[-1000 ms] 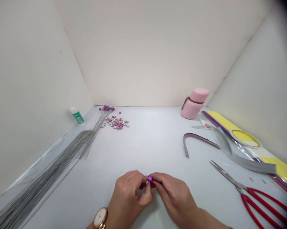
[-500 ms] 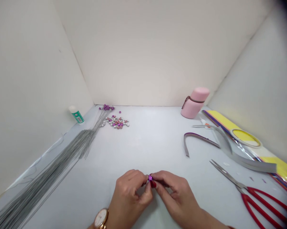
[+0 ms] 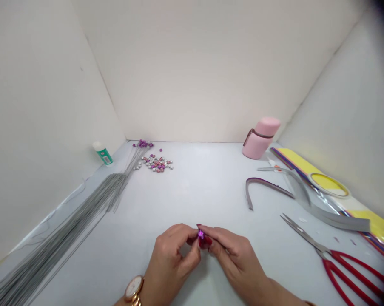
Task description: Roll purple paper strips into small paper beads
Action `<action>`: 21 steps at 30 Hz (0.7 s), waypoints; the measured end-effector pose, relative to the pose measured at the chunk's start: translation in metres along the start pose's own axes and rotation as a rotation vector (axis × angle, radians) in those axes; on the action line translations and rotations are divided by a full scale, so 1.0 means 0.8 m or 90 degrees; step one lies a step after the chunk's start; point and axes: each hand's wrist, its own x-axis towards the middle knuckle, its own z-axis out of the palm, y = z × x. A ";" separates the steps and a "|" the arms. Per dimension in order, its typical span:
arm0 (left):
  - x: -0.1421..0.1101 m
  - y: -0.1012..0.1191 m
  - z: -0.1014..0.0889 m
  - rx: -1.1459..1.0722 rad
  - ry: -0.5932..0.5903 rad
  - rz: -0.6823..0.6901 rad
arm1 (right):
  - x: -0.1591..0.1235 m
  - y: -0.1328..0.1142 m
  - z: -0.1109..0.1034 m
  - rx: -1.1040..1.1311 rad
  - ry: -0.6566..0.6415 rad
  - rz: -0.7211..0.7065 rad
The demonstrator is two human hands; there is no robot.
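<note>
Between my left hand (image 3: 172, 259) and my right hand (image 3: 233, 255), low in the middle of the view, is a tiny shiny purple star bead (image 3: 200, 234). Both hands pinch it from either side, and the fingertips hide part of it. It may sit on a wire, but I cannot tell. A rose-gold wristwatch (image 3: 134, 289) is on my left wrist. The nearest loose items are the scattered pink, purple and silver star beads (image 3: 156, 163), well beyond my hands.
A bundle of thin grey wires (image 3: 73, 204) lies along the left. A glue stick (image 3: 103, 154) and pink bottle (image 3: 260, 138) stand at the back. Red-handled scissors (image 3: 345, 263), grey paper strips (image 3: 325, 216), a tape roll (image 3: 328, 185) and yellow paper (image 3: 306, 170) lie right.
My right hand's fingers have shifted over the bead, and more of their red nails show. My hands have moved slightly closer together, with the bead staying in about the same spot.
</note>
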 end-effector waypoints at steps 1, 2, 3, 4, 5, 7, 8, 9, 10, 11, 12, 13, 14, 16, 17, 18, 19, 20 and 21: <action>0.000 -0.001 0.000 -0.013 -0.005 -0.003 | 0.001 0.000 -0.001 -0.004 -0.001 -0.008; 0.000 -0.001 0.000 -0.025 -0.006 -0.007 | 0.001 0.001 -0.001 -0.005 0.001 -0.010; 0.000 -0.002 0.001 -0.034 -0.001 -0.010 | 0.001 0.001 -0.002 -0.003 0.008 -0.004; 0.000 -0.003 0.002 -0.040 0.008 -0.012 | 0.002 0.001 -0.002 -0.001 0.017 0.007; -0.001 -0.004 0.002 -0.042 0.019 -0.013 | 0.002 0.001 -0.002 0.002 0.024 0.017; -0.003 -0.005 0.003 -0.036 0.036 -0.009 | 0.003 0.001 -0.002 0.009 0.035 0.035; -0.003 -0.004 0.003 -0.030 0.035 -0.005 | 0.003 0.001 -0.001 0.013 0.038 0.043; -0.004 -0.004 0.003 -0.022 0.031 0.001 | 0.003 0.000 -0.001 0.017 0.039 0.049; -0.005 -0.003 0.003 -0.014 0.024 0.007 | 0.003 0.000 -0.001 0.020 0.039 0.056; -0.005 -0.002 0.003 -0.005 0.019 0.013 | 0.003 -0.001 -0.001 0.022 0.039 0.062; -0.005 -0.002 0.003 0.005 0.017 0.018 | 0.003 -0.001 -0.001 0.023 0.039 0.066; -0.005 -0.002 0.003 0.016 0.018 0.023 | 0.003 -0.002 -0.001 0.024 0.039 0.070; -0.005 -0.002 0.003 0.026 0.019 0.027 | 0.002 -0.002 -0.001 0.023 0.038 0.072; -0.004 -0.003 0.005 0.038 0.023 0.030 | 0.002 -0.003 -0.001 0.020 0.030 0.070; -0.004 -0.003 0.006 0.040 0.028 0.027 | 0.002 -0.003 -0.001 0.017 0.022 0.065; -0.004 -0.003 0.007 0.040 0.034 0.021 | 0.002 -0.004 -0.001 0.013 0.013 0.058; -0.004 -0.003 0.008 0.039 0.041 0.013 | 0.002 -0.004 -0.001 0.007 0.005 0.050; -0.003 -0.003 0.009 0.038 0.048 0.004 | 0.003 -0.004 -0.001 -0.001 -0.002 0.042; -0.003 -0.002 0.010 0.036 0.056 -0.004 | 0.003 -0.003 -0.001 -0.010 -0.005 0.035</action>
